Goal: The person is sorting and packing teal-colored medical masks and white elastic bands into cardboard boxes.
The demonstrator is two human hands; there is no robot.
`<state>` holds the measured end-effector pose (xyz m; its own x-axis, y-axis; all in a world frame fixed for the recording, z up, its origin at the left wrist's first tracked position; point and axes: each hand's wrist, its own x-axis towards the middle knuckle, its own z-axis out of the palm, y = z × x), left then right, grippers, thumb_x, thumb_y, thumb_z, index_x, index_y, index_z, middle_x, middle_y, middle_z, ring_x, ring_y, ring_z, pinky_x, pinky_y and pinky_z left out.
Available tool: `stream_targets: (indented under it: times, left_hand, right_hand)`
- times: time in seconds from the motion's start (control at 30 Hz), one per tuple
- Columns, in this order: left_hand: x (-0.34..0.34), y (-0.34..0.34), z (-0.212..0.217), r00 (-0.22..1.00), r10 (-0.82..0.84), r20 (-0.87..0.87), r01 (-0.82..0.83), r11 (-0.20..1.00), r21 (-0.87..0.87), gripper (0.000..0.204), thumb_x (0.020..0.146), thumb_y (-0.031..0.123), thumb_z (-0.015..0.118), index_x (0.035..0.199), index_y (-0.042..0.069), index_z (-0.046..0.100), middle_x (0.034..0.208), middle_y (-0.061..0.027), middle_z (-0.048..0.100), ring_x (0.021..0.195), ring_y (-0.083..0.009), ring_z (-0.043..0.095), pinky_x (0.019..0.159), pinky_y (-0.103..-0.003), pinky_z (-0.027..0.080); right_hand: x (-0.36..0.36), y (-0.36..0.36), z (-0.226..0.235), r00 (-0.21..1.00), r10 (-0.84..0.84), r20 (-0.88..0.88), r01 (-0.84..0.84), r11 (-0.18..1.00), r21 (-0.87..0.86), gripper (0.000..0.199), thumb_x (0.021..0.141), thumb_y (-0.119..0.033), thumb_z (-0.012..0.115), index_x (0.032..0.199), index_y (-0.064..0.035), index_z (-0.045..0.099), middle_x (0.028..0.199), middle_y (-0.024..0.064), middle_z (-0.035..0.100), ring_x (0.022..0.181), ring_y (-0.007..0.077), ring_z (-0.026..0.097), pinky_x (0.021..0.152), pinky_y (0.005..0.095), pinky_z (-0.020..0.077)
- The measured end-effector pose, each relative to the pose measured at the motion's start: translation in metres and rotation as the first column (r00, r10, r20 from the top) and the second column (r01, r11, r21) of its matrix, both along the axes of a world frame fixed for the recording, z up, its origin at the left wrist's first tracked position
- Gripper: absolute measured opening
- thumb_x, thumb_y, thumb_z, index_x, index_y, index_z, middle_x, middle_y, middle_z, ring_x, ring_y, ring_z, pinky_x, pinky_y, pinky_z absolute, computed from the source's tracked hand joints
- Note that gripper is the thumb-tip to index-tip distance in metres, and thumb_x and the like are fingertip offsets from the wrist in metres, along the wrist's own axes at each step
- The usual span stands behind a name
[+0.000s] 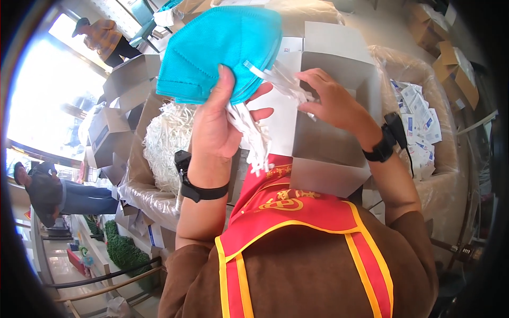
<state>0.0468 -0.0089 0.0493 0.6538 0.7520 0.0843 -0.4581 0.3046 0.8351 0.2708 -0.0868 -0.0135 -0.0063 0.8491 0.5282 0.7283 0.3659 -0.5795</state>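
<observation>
Grips a domed, seam-stitched stack of teal masks (212,53), upper centre, in the left hand (214,114), with the thumb pressed in front and fingers partly hidden behind.
Curls the half-open right hand (334,103) about limp white straps (283,82); cannot tell whether pinching them. Has stiff cardboard box (328,135) walls behind, centre right, partly covered by that hand; tangled, stringy strands (167,140) at centre left. Cannot count the overlapping masks.

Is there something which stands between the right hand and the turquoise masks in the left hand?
Only the white straps of the turquoise masks reach across the gap toward the right hand. Nothing else visible stands between them; the open carton is below that hand.
</observation>
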Motion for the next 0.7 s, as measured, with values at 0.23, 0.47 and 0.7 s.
stream_targets:
  times: [0.23, 0.47, 0.7]
  left_hand:
    - [0.014, -0.003, 0.002, 0.984, 0.172, -0.048, -0.175, 0.982, -0.073, 0.046, 0.090, 0.041, 0.064, 0.121, 0.007, 0.056, 0.107, -0.0067, 0.063, 0.099, -0.0225, 0.063, 0.068, -0.039, 0.060]
    - [0.038, -0.019, 0.010, 0.961, 0.255, 0.110, -0.243, 0.963, -0.114, 0.046, 0.092, 0.043, 0.060, 0.118, 0.005, 0.056, 0.106, -0.0065, 0.064, 0.094, -0.0191, 0.063, 0.073, -0.035, 0.057]
    - [0.007, 0.010, 0.021, 0.982, 0.180, 0.060, -0.178, 0.983, -0.033, 0.053, 0.095, 0.049, 0.050, 0.123, 0.004, 0.055, 0.105, -0.0138, 0.066, 0.078, -0.0270, 0.069, 0.067, -0.039, 0.060]
  right_hand:
    - [-0.028, -0.049, 0.042, 0.957, 0.093, -0.275, -0.149, 0.970, -0.190, 0.057, 0.079, -0.009, 0.072, 0.130, -0.0018, 0.048, 0.119, 0.0171, 0.057, 0.109, 0.0272, 0.058, 0.091, 0.0360, 0.0470]
    - [-0.058, -0.009, 0.023, 0.773, 0.251, -0.582, -0.379, 0.919, -0.106, 0.089, 0.076, -0.020, 0.079, 0.145, -0.0028, 0.025, 0.120, 0.0192, 0.057, 0.111, 0.0212, 0.057, 0.093, 0.0352, 0.0458]
    - [-0.067, -0.023, 0.025, 0.798, 0.189, -0.572, -0.459, 0.805, -0.375, 0.031, 0.094, -0.029, 0.054, 0.093, 0.0015, 0.059, 0.076, 0.0107, 0.063, 0.065, 0.0204, 0.061, 0.059, 0.0380, 0.0477]
